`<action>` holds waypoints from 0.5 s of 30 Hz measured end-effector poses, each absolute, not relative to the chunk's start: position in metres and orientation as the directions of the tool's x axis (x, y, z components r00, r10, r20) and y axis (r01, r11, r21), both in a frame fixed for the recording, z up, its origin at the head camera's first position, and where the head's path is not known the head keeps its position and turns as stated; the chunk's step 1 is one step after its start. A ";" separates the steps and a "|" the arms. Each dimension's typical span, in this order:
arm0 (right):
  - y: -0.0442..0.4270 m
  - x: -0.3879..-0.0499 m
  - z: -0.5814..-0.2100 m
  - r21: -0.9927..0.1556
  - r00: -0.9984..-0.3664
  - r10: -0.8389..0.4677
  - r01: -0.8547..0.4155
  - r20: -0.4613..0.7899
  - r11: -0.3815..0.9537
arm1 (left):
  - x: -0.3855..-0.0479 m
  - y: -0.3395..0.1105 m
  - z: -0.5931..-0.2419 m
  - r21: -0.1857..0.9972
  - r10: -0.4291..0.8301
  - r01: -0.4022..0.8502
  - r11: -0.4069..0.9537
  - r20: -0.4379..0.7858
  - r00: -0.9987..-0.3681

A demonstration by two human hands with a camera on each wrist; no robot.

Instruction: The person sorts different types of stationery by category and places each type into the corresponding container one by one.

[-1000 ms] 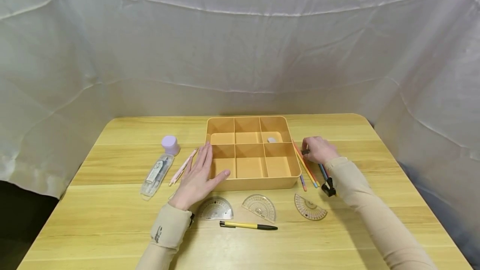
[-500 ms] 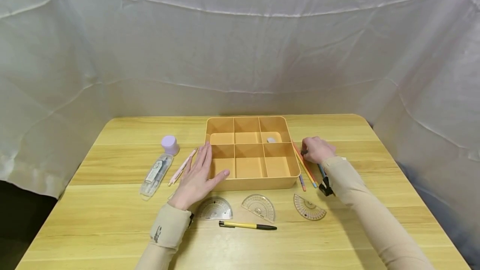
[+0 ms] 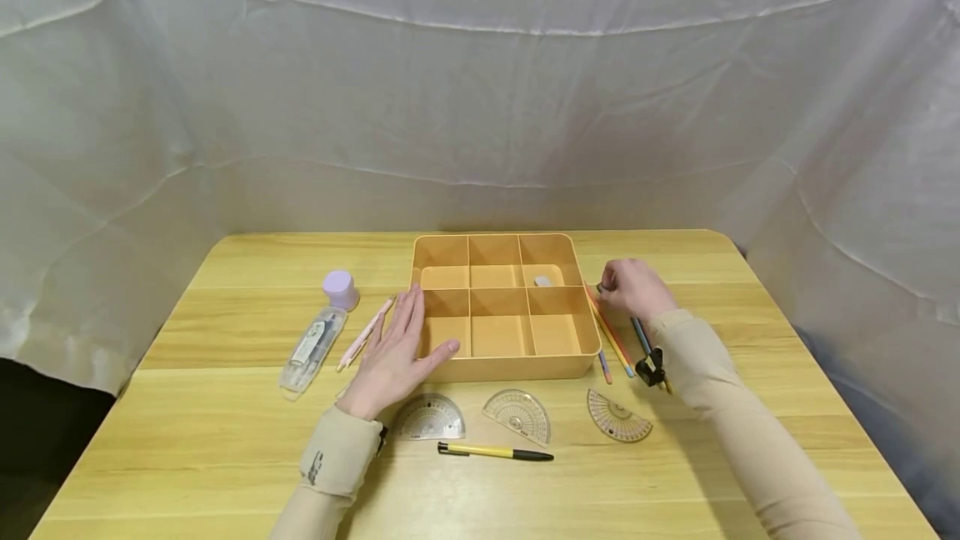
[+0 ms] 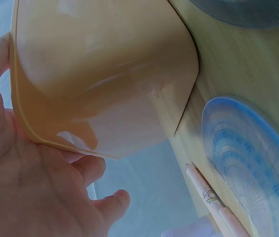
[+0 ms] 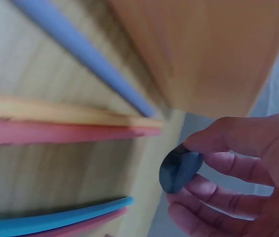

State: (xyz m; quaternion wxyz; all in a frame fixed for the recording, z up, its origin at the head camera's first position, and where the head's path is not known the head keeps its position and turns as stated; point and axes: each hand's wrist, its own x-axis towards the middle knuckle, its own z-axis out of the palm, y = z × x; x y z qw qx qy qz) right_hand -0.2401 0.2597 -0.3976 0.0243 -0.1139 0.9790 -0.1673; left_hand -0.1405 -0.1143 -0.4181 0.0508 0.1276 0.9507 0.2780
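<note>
An orange six-compartment tray [image 3: 495, 367] stands mid-table. My left hand [image 3: 392, 355] rests on its left rim near the front corner, fingers extended and thumb spread along the front; the left wrist view shows this hand against the tray wall [image 4: 105, 74]. Right of the tray, my right hand [image 3: 637, 288] pinches a small dark rounded piece [image 5: 179, 170] between thumb and fingers, above the table. Its kind is unclear. Below that hand lie coloured pencils [image 3: 617, 343], including a blue pencil [image 5: 55, 217]. A small pale oval piece [image 3: 542, 281] sits in the back right compartment.
Three clear protractors [image 3: 517, 415] and a yellow-black pen [image 3: 495, 451] lie in front of the tray. On the left are a lilac jar [image 3: 341, 290], a clear case [image 3: 313, 352] and pale pink pencils [image 3: 365, 333]. Grey cloth [image 3: 480, 107] hangs behind the table.
My right hand has risen slightly from the table with the small dark piece between its fingers. The left hand stays on the tray rim.
</note>
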 end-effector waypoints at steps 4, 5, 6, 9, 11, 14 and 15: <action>0.257 -0.239 -0.388 -0.360 -0.968 -0.242 -0.247 0.058 0.900 | -0.140 -0.114 -0.419 0.544 0.275 0.220 0.810 -0.022 -0.961; 0.256 -0.238 -0.386 -0.365 -0.968 -0.243 -0.252 0.070 0.896 | -0.140 -0.114 -0.419 0.544 0.276 0.221 0.809 -0.021 -0.961; 0.255 -0.237 -0.383 -0.369 -0.966 -0.244 -0.258 0.085 0.893 | -0.140 -0.114 -0.419 0.544 0.277 0.221 0.809 -0.021 -0.961; 0.252 -0.236 -0.377 -0.388 -0.962 -0.245 -0.273 0.120 0.881 | -0.140 -0.113 -0.419 0.545 0.277 0.221 0.809 -0.022 -0.961; 0.249 -0.235 -0.373 -0.407 -0.960 -0.242 -0.278 0.139 0.870 | -0.141 -0.113 -0.420 0.544 0.277 0.220 0.810 -0.024 -0.961; 0.245 -0.234 -0.368 -0.426 -0.957 -0.239 -0.288 0.165 0.858 | -0.141 -0.114 -0.420 0.543 0.277 0.217 0.811 -0.029 -0.961; 0.244 -0.234 -0.367 -0.432 -0.957 -0.236 -0.286 0.168 0.855 | -0.141 -0.114 -0.420 0.543 0.276 0.216 0.812 -0.030 -0.961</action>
